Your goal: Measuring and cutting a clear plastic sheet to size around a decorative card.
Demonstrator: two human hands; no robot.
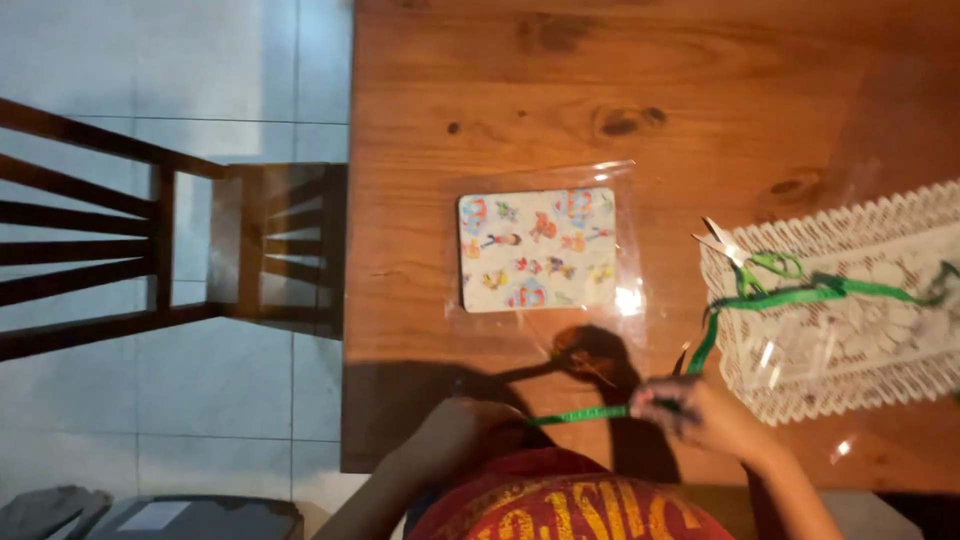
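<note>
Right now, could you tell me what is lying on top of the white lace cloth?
On the lace cloth lie green-handled scissors, a green ribbon trailing to both hands, and a clear plastic piece. The table under the cloth is covered.

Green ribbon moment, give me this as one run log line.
left hand: holds green ribbon end | right hand: pinches ribbon taut | scissors: on lace runner | patterned card in clear sleeve: flat on wooden table

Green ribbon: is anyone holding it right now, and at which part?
Yes. Both hands pinch the green ribbon near its free end: left hand at the tip, right hand a short stretch along, ribbon taut between. The rest trails up onto the lace mat.
</note>
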